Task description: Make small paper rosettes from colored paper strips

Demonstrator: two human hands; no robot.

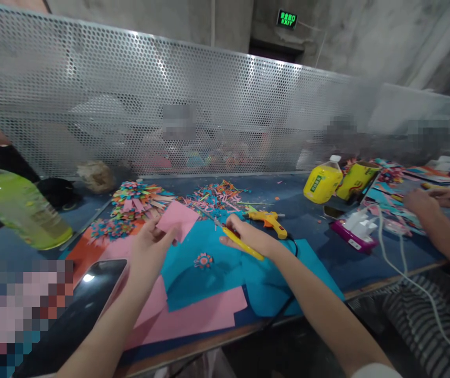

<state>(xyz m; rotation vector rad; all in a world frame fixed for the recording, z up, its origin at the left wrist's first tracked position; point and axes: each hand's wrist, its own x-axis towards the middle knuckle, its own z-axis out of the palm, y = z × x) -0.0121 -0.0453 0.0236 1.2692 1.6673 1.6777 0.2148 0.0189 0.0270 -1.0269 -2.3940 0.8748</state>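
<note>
Between the thumb and fingers of my left hand (152, 239) is a piece of pink paper (180, 218), raised above the table. My right hand (248, 236) grips yellow-handled scissors (244, 244), whose blades point up and left toward the paper's right edge. Blue paper sheets (225, 283) lie beneath both hands, with a small curled paper flower (203, 260) on top. Pink sheets (193, 320) spread along the table's near edge. Just beyond my right hand rests a yellow hot glue gun (270, 223).
Paper-strip clusters (136, 199) and loose scraps (221, 197) lie toward a perforated metal divider (209, 121). A phone (79, 310) and green bottle (20, 205) stand left. Rightward are a yellow bottle (322, 181), a purple power strip (353, 236) with cables, and another person's hands (425, 202).
</note>
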